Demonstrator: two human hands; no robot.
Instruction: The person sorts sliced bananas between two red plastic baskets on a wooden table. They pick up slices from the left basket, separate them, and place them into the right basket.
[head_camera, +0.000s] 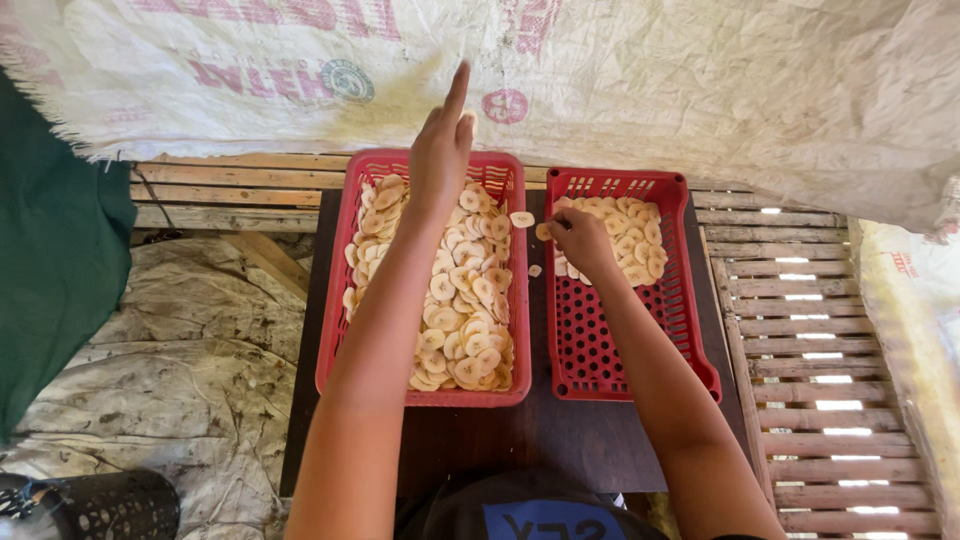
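The left hand (441, 150) is raised over the far end of the left red basket (340, 290), index finger stretched out toward the white sheet (700, 70) and a pale slice pinched between thumb and the other fingers. That basket is nearly full of pale round banana slices (465, 300). Just beside it stands the right red basket (600, 350) — slices only at its far end, the near part bare. The right hand (580, 238) rests at that basket's left rim, fingers curled around a slice. One slice (521, 219) hangs between the two baskets, another lies on the dark table (520, 440) below it. Wooden slats (820, 350) lie to the right.
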